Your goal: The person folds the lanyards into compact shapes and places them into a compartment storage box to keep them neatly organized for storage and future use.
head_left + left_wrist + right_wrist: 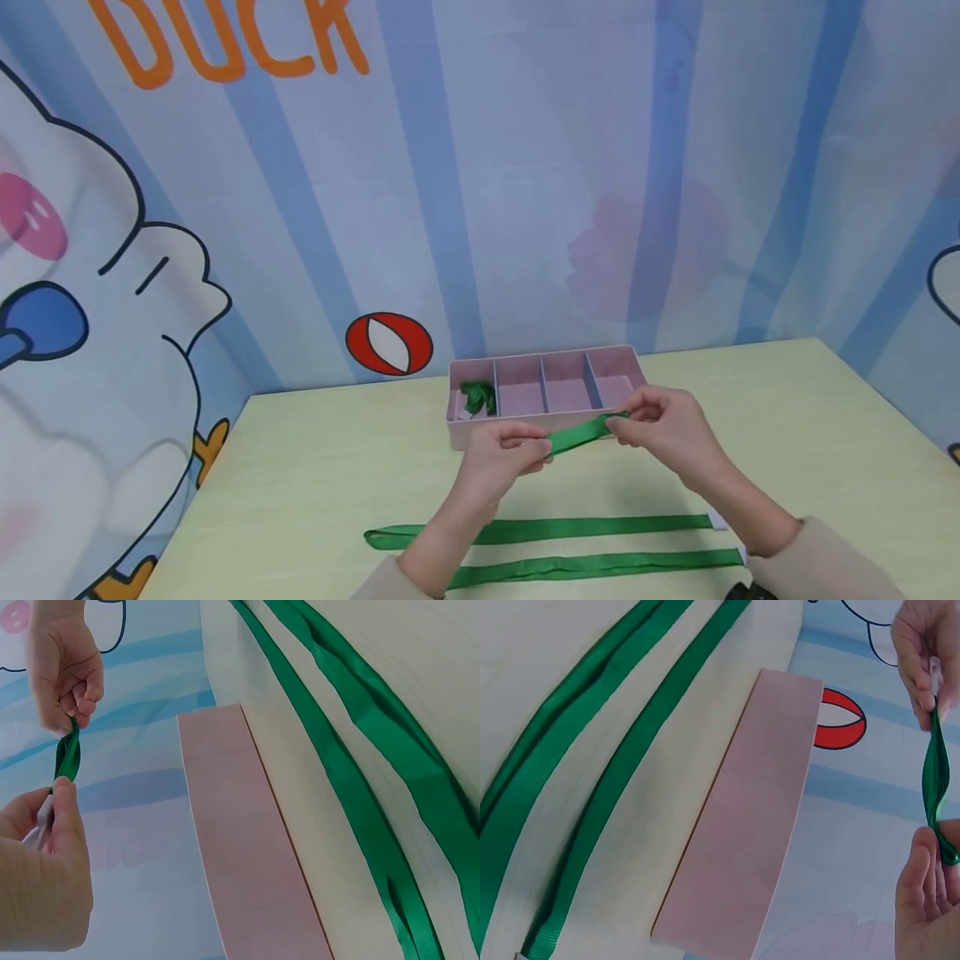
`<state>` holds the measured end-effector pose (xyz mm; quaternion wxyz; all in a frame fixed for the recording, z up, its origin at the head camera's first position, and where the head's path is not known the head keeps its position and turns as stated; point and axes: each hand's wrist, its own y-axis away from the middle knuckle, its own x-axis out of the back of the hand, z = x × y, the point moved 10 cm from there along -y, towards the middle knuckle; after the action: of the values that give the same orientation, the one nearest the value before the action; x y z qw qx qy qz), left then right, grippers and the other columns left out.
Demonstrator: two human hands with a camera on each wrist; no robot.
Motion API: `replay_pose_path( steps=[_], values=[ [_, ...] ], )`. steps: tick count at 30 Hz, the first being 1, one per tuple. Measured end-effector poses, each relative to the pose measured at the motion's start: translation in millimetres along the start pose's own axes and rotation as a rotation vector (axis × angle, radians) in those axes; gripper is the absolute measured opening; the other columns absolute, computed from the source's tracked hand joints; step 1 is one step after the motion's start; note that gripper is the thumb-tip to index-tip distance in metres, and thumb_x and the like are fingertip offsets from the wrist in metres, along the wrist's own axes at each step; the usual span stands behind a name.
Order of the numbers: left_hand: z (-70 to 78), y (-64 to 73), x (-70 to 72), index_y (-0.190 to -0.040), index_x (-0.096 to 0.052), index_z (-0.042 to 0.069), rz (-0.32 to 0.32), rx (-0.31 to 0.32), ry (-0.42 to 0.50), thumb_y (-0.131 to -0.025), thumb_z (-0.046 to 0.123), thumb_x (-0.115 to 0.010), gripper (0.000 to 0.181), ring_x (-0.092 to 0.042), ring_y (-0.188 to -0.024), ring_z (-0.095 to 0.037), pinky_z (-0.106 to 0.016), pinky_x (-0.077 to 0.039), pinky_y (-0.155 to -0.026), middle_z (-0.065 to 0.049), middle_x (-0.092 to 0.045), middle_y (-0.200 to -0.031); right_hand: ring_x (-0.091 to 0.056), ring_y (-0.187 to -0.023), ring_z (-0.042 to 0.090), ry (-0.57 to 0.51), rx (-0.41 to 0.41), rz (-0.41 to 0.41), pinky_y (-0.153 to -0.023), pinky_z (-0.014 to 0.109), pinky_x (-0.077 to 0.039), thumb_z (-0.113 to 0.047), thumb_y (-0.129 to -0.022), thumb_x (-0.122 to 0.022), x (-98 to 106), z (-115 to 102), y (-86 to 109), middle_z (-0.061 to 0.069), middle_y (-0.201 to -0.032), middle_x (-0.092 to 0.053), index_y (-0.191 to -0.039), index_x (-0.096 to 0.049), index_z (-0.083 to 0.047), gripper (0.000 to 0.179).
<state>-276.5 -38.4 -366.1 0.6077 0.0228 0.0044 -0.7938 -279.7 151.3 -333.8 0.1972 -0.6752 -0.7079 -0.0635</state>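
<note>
Between my two hands a folded green ribbon is held out above the table, in front of the pink box. My left hand pinches its left end, where a white tag shows between the fingers in the right wrist view. With thumb and fingers, my right hand pinches the other end. Two more green ribbons lie stretched out side by side on the table, a far ribbon and a near ribbon. My left forearm covers part of both.
The pink box, split by dividers into several compartments, stands at the table's back edge. A bundled green ribbon with a white tag lies in its leftmost compartment. A black object shows at the front edge. A printed cloth hangs behind the table.
</note>
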Motion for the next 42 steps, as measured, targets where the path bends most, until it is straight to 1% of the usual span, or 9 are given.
replay_pose_path(
  steps=[4, 8, 12, 16, 28, 31, 34, 38, 42],
  values=[
    [0.7, 0.4, -4.3, -0.100, -0.068, -0.006, 0.018, -0.016, -0.006, -0.085, 0.006, -0.066, 0.019, -0.067, -0.074, -0.014, -0.030, -0.056, -0.073, -0.011, -0.069, -0.086, -0.056, -0.061, 0.013, 0.170, 0.102, 0.098, -0.055, 0.027, -0.048, -0.002, -0.078, -0.070, 1.1, -9.4, 4.4, 0.004, -0.068, -0.060, -0.078, -0.061, -0.003, 0.009],
    [1.9, -0.4, -6.9, -0.100, -0.068, -0.005, 0.026, -0.031, -0.022, -0.085, 0.006, -0.066, 0.018, -0.067, -0.073, -0.014, -0.030, -0.056, -0.072, -0.012, -0.070, -0.088, -0.050, -0.057, 0.008, 0.313, 0.251, 0.165, -0.054, 0.025, -0.045, 0.004, -0.073, -0.068, -1.3, -25.8, 10.4, -0.003, -0.064, -0.055, -0.072, -0.059, -0.010, 0.016],
    [4.3, -2.4, -9.2, -0.098, -0.068, -0.005, 0.029, -0.053, -0.025, -0.085, 0.005, -0.066, 0.017, -0.067, -0.074, -0.016, -0.031, -0.056, -0.072, -0.012, -0.069, -0.091, -0.046, -0.053, 0.005, 0.405, 0.375, 0.212, -0.050, 0.023, -0.042, 0.006, -0.069, -0.068, -4.0, -40.1, 15.0, -0.007, -0.060, -0.052, -0.070, -0.058, -0.013, 0.021],
    [5.8, -3.8, -11.4, -0.097, -0.068, -0.005, 0.038, -0.064, -0.025, -0.084, 0.005, -0.066, 0.016, -0.067, -0.074, -0.016, -0.030, -0.056, -0.071, -0.012, -0.069, -0.090, -0.045, -0.052, 0.003, 0.439, 0.410, 0.232, -0.049, 0.022, -0.042, 0.005, -0.068, -0.070, -5.4, -46.0, 17.0, -0.009, -0.059, -0.052, -0.069, -0.058, -0.013, 0.022],
    [10.2, -3.8, -12.4, -0.092, -0.069, -0.004, 0.080, -0.064, -0.052, -0.083, 0.004, -0.067, 0.012, -0.066, -0.070, -0.014, -0.030, -0.056, -0.069, -0.009, -0.068, -0.086, -0.050, -0.053, 0.003, 0.390, 0.363, 0.181, -0.050, 0.022, -0.046, 0.005, -0.070, -0.071, -10.9, -55.5, 23.9, -0.008, -0.063, -0.058, -0.071, -0.062, -0.012, 0.019],
    [9.7, -4.8, -10.4, -0.091, -0.070, -0.003, 0.093, -0.062, -0.076, -0.082, 0.004, -0.067, 0.011, -0.065, -0.070, -0.014, -0.029, -0.056, -0.068, -0.008, -0.068, -0.086, -0.052, -0.054, 0.003, 0.335, 0.353, 0.134, -0.050, 0.022, -0.047, 0.004, -0.072, -0.071, -14.8, -58.6, 25.7, -0.008, -0.065, -0.060, -0.073, -0.064, -0.011, 0.017],
    [9.0, -5.9, -7.9, -0.090, -0.070, -0.002, 0.103, -0.071, -0.102, -0.081, 0.004, -0.067, 0.011, -0.065, -0.069, -0.013, -0.029, -0.056, -0.068, -0.007, -0.067, -0.085, -0.054, -0.055, 0.005, 0.232, 0.328, 0.043, -0.051, 0.024, -0.048, 0.001, -0.075, -0.072, -21.1, -59.1, 25.6, -0.006, -0.069, -0.062, -0.076, -0.065, -0.010, 0.013],
    [7.6, -7.3, -4.2, -0.090, -0.071, -0.001, 0.099, -0.078, -0.136, -0.081, 0.006, -0.068, 0.012, -0.064, -0.069, -0.013, -0.029, -0.056, -0.068, -0.007, -0.067, -0.083, -0.057, -0.057, 0.013, 0.009, 0.187, -0.123, -0.053, 0.028, -0.049, -0.007, -0.081, -0.072, -27.1, -46.1, 20.4, 0.000, -0.069, -0.062, -0.081, -0.065, -0.004, 0.007],
    [9.6, -6.6, 2.5, -0.091, -0.071, 0.000, 0.090, -0.073, -0.163, -0.082, 0.007, -0.068, 0.012, -0.066, -0.071, -0.017, -0.030, -0.055, -0.070, -0.007, -0.067, -0.085, -0.061, -0.061, 0.016, -0.180, 0.003, -0.142, -0.060, 0.031, -0.053, -0.010, -0.082, -0.071, -16.3, -20.9, 9.6, 0.000, -0.067, -0.065, -0.081, -0.064, -0.005, 0.008]
  ],
)
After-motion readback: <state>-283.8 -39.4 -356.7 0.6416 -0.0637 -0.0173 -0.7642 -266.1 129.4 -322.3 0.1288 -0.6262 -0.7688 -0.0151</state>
